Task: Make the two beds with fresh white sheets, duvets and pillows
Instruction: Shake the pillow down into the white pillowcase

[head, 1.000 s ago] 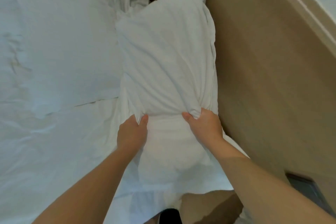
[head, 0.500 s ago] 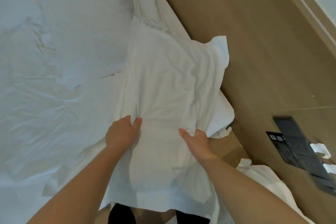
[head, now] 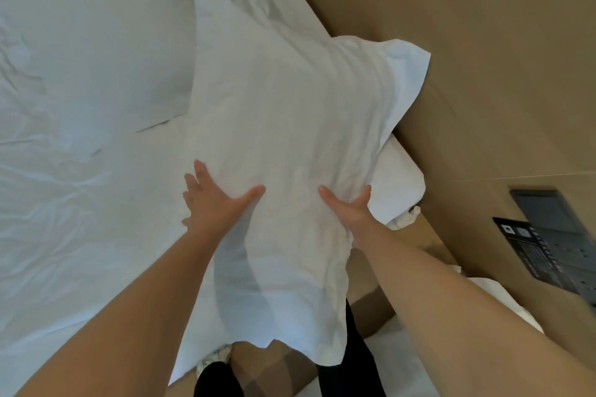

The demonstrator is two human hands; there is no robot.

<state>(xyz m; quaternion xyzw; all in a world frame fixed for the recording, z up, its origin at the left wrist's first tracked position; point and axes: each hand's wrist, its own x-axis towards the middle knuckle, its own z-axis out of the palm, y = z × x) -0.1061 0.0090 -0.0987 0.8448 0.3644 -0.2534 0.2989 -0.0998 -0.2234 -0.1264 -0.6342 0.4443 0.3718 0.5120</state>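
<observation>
Cotton, white and finely creased, fills most of our view. The pillow (head: 290, 126) lies lengthwise at the right edge of the bed, next to the tan wood-grain panel (head: 467, 42). Its case is soft and rumpled, with a flat flange running round the stuffed middle. The far right corner of that flange pokes out in a limp point over the panel. The near hem sags in a wavy line past the mattress edge, over our dark trouser legs (head: 338, 351) and the wooden floor (head: 274, 371).

Our left hand (head: 213, 203) lies flat on the pillow's left side with its fingers straight and spread wide apart. The thumb is stretched out across the cloth. Our right hand (head: 350, 209) grips the right side: the thumb lies on top and a finger hooks up at the edge. The fabric puckers into small folds between them, and the remaining fingers are hidden under the case.

To the left, the bed sheet (head: 80, 187) is stretched but crinkled with shallow, branching wrinkles. Beyond it lies a smoother, plumper white layer (head: 96, 42) with a straight edge; whether it is a pillow or a duvet we cannot tell. A flat dark control panel (head: 554, 242) with rows of small markings is set into the wood at right.
</observation>
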